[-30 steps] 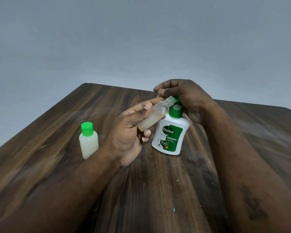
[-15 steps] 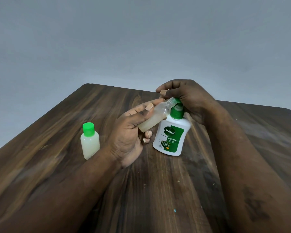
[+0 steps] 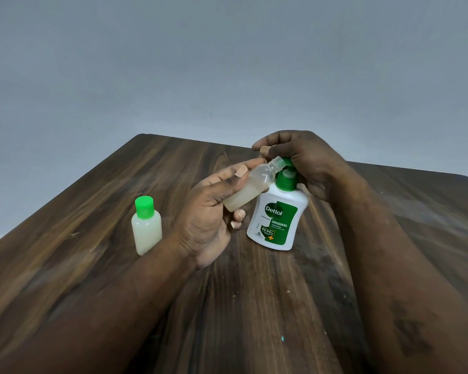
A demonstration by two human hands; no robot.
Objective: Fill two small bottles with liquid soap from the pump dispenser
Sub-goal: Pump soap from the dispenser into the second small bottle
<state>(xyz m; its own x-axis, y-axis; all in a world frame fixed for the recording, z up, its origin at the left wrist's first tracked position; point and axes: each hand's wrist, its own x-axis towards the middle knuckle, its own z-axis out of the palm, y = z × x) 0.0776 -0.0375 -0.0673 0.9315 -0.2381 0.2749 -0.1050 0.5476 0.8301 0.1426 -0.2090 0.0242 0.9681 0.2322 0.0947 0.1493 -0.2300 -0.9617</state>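
A white Dettol pump dispenser [image 3: 277, 221] with a green collar stands mid-table. My right hand [image 3: 304, 160] is curled over its pump head, which is mostly hidden under the palm. My left hand [image 3: 208, 211] holds an uncapped small clear bottle [image 3: 250, 188], tilted with its open neck up against the pump nozzle; pale liquid fills its lower part. A second small bottle [image 3: 146, 228], full of whitish soap and closed with a green cap, stands upright to the left of my left hand.
The dark wooden table [image 3: 254, 306] stretches toward me, its far edge meeting a plain grey wall. A tiny teal speck [image 3: 282, 338] lies on the wood near me.
Hands, dispenser and tilted bottle stay in nearly the same places; only the view has shifted very slightly.
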